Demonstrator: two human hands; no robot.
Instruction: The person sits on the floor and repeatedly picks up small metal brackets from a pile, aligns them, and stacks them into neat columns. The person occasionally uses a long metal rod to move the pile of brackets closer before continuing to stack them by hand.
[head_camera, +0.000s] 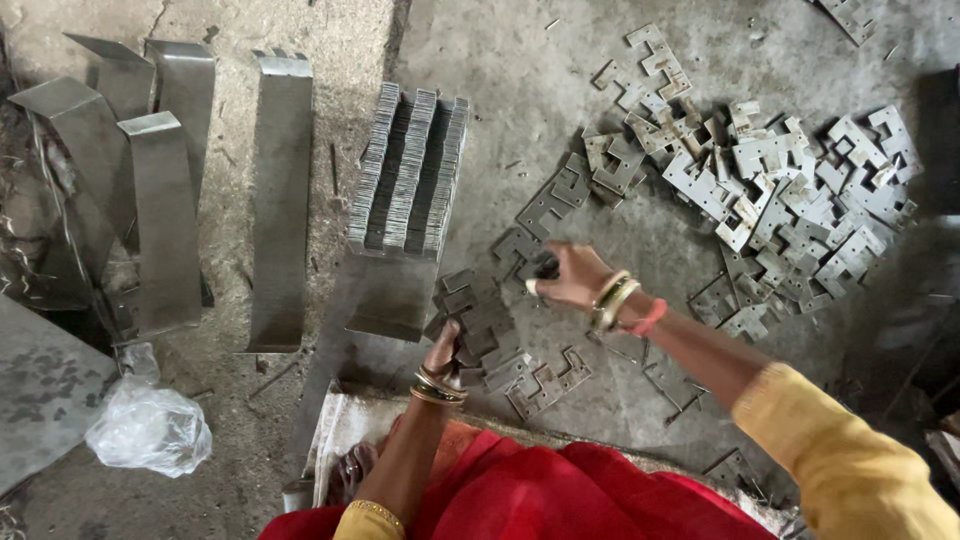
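My left hand rests on a short stack of flat grey metal plates lying on the concrete floor in front of me. My right hand reaches left across the floor and pinches one dark notched plate between its fingers. Both wrists carry bangles. A large loose heap of the same stamped plates spreads to the right of my right hand. A few single plates lie near my knees.
Three neat rows of stacked plates stand on a sloping metal sheet. Bent metal strips and a long strip lie at left. A crumpled plastic bag sits lower left. Red cloth covers my lap.
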